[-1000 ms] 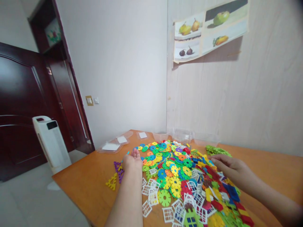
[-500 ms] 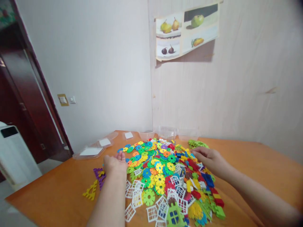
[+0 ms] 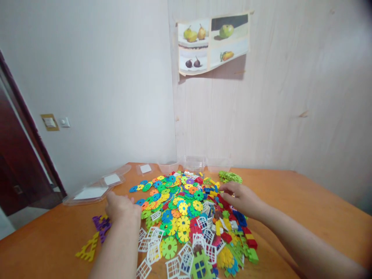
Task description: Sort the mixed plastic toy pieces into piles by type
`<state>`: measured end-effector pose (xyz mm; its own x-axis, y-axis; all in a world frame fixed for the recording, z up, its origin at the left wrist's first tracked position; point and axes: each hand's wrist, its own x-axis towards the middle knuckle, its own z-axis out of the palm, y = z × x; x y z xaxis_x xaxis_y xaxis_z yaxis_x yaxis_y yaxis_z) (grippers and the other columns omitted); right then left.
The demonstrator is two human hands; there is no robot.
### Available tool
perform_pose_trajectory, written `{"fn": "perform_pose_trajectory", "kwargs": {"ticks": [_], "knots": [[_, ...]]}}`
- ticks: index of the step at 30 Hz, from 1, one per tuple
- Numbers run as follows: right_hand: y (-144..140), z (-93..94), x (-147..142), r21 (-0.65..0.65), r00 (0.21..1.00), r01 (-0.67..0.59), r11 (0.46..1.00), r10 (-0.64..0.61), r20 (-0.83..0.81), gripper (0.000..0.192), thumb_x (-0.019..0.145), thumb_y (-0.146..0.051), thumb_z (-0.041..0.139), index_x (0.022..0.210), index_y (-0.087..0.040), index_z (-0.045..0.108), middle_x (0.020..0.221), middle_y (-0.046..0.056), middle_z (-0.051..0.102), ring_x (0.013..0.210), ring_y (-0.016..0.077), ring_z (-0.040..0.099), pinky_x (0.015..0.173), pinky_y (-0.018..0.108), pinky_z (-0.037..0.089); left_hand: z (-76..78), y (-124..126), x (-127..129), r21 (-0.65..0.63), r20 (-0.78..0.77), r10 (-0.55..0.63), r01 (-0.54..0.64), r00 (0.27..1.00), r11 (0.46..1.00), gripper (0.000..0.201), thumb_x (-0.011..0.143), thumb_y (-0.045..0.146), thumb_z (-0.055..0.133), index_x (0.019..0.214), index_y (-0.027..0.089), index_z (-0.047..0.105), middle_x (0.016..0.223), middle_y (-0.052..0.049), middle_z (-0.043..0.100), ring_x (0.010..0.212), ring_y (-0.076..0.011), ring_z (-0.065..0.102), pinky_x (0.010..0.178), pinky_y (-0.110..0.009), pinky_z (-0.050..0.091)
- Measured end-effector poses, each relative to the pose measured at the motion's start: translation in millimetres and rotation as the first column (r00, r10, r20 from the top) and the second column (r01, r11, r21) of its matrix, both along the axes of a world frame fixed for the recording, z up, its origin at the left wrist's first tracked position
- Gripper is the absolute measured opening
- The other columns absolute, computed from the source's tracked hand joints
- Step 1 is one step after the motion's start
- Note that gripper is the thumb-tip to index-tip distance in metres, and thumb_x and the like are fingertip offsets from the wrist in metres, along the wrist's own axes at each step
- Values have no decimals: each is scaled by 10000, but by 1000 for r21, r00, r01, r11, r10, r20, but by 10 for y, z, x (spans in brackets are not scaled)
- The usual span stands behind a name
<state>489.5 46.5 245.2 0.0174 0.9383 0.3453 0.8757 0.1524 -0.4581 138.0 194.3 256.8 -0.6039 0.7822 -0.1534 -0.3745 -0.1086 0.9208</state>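
Thumb and fingers of the right hand (image 3: 240, 197) stand slightly apart, with bricks (image 3: 213, 193) just beside their tips and green pieces (image 3: 230, 177) just beyond. At the left hand (image 3: 123, 207), I cannot tell whether the fingers are apart or together; discs (image 3: 176, 201) lie just to its right, a purple triangle (image 3: 106, 226) and yellow triangle (image 3: 87, 255) nearer the body, left of the forearm.

Fruit poster (image 3: 213, 43) on pale wall (image 3: 261, 116), gold-edged switch (image 3: 49, 122) farther left.
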Motion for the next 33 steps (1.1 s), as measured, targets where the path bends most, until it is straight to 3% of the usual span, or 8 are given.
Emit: {"fn": "perform_pose_trajectory", "kwargs": {"ticks": [4,9,12,15,19,23,28,33], "knots": [[-17,-8,10,-103,997,-32,994,40,72,306,826,-384,614,1067,-235,731,1036,77,724,971,260,622,881,370,451,40,-56,154,-49,70,-15,18,997,999,246,874,452,405,1010,262,483,1227,-56,542,1206,-211,568,904,-354,533],[13,-69,85,-145,1000,1,989,-3,-13,309,757,-199,591,1025,-249,737,969,40,729,915,229,622,830,322,436,34,-115,418,-41,44,-225,226,973,973,205,858,415,537,925,223,554,1089,-50,618,1082,-199,630,889,-351,506],[38,-90,140,-159,992,49,986,-66,-106,324,734,-193,599,1029,-228,729,846,24,701,779,192,596,698,277,413,-8,-176,533,-66,-106,-375,369,921,927,200,807,372,614,912,202,616,985,-46,663,987,-205,643,860,-360,493],[56,-103,173,-188,978,49,981,-85,-189,334,782,-229,552,1077,-201,706,715,-3,641,641,149,539,587,245,379,-57,-258,606,-65,-312,-478,484,821,873,226,776,377,653,912,198,669,976,-54,699,983,-224,631,865,-365,481],[65,-104,198,-216,946,14,976,-83,-314,354,807,-226,499,1107,-179,682,728,-13,635,621,132,535,587,238,410,-112,-348,681,-114,-538,-563,607,627,786,242,788,424,657,894,212,705,992,-57,725,1010,-254,632,912,-378,460],[52,-86,196,-223,921,-3,975,-84,-380,308,782,-226,536,1038,-177,700,750,-9,657,674,141,570,610,238,428,-189,-372,743,-194,-665,-579,639,473,744,287,788,502,663,897,243,724,1057,-55,727,1079,-280,625,960,-383,437],[70,-84,205,-238,897,34,971,-135,-421,296,814,-244,504,1035,-175,689,790,12,690,695,149,621,616,243,468,-328,-338,780,-181,-775,-554,732,305,657,293,705,528,730,778,244,724,962,-79,737,1060,-321,632,974,-414,439],[130,-102,396,-239,901,197,951,-272,-338,196,801,-204,500,872,-170,679,683,11,647,640,148,586,559,233,426,-362,-394,794,-148,-711,-593,744,378,651,456,443,361,904,844,247,719,1227,-128,671,1349,-381,433,1136,-474,276]]}}
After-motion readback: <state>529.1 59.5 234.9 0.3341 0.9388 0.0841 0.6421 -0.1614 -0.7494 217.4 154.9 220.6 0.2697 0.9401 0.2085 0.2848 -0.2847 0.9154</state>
